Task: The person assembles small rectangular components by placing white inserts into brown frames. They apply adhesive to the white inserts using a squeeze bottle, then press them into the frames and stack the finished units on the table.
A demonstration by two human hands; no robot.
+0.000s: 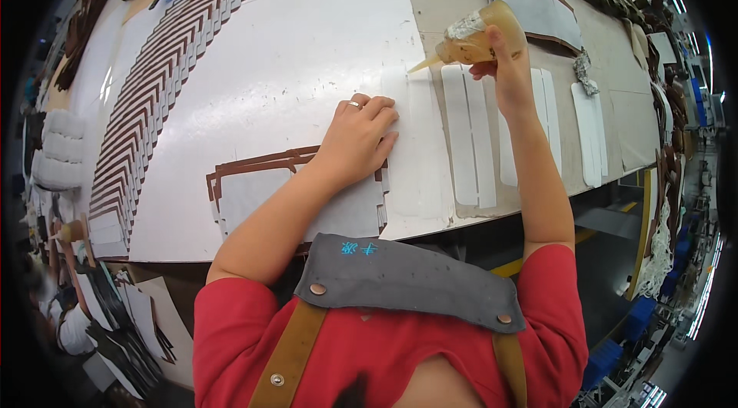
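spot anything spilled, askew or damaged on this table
A crumpled greyish wad lies by the far end of the rightmost white strip, odd against its straight edges. The bottle in the right hand looks stained, and the white tabletop is speckled.

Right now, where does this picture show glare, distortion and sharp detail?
In the head view, pale glare washes the white tabletop; in the same view, its near edge bows and the corners fall to black; there too, the bottle in the right hand looks fairly sharp, while lamps at the right rim show as bright streaks.
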